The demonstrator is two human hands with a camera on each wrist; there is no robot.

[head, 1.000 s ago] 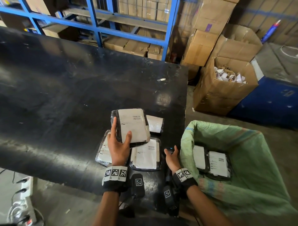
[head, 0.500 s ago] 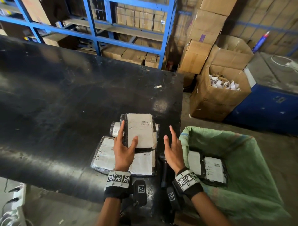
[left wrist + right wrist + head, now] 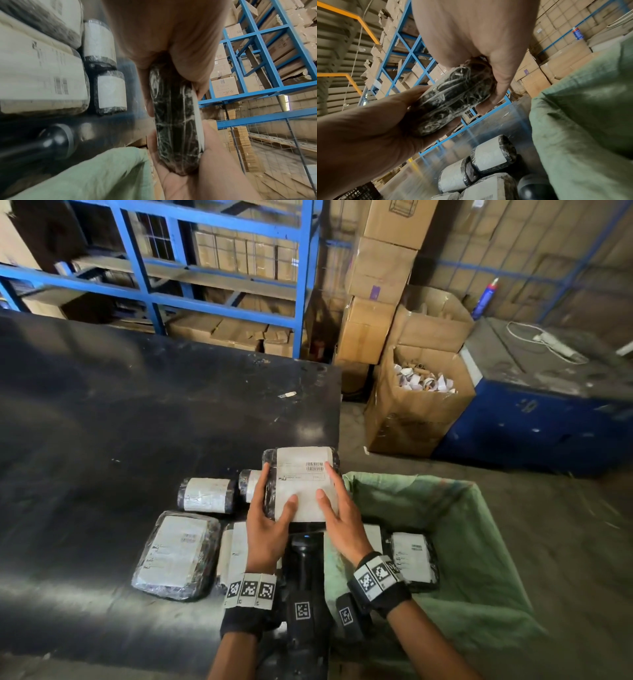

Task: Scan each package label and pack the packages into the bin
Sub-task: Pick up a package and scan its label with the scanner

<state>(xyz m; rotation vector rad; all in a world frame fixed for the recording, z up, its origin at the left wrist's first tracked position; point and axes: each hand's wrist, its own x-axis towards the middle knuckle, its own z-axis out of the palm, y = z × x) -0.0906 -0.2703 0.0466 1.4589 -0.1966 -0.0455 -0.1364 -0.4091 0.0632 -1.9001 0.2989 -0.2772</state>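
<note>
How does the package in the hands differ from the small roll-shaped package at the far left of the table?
The held package is flat, wider and lifted, gripped by the left hand and right hand; the roll-shaped package is rounded, smaller and lies untouched on the table. Both have dark wrapping and white labels.

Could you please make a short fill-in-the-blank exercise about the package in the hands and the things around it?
1. The lifted package is held by ____ hands.
2. The sack lining the bin is ____ in colour.
3. The package's label faces ____.
4. The other unpacked packages lie on a ____ table.

Missing words: both; green; up; black
</note>
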